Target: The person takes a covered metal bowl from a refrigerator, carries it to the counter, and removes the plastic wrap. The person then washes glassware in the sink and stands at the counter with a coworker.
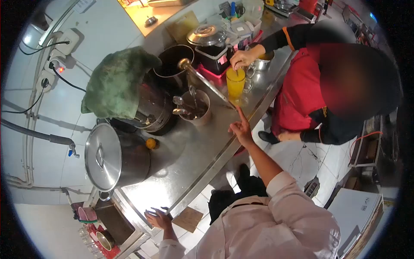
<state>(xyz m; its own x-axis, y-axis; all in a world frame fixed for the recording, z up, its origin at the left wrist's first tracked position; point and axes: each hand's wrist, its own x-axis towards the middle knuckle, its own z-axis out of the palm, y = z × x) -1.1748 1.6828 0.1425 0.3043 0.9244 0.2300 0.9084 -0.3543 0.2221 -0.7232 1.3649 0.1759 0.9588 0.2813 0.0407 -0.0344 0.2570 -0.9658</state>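
My right hand (241, 129) is raised over the front edge of the steel counter. Its index finger is stretched out and the other fingers are loosely curled, with nothing visible inside. The fingertip meets the handle end of a long ladle (209, 83); whether it presses on it I cannot tell. The ladle's bowl lies by the rim of a dark open pot (174, 56). My left hand (159, 219) rests flat with fingers spread at the counter's near corner, holding nothing. Beyond my right hand, a glass of yellow drink (235, 84) stands on the counter.
A co-worker's hand (246, 58) pinches something thin in the glass. A lidded steel pot (103, 157), a cloth-covered container (120, 82), a utensil tub (200, 112) and a round orange-yellow fruit (151, 143) stand on the counter (185, 159). A hose tap (73, 151) is on the left.
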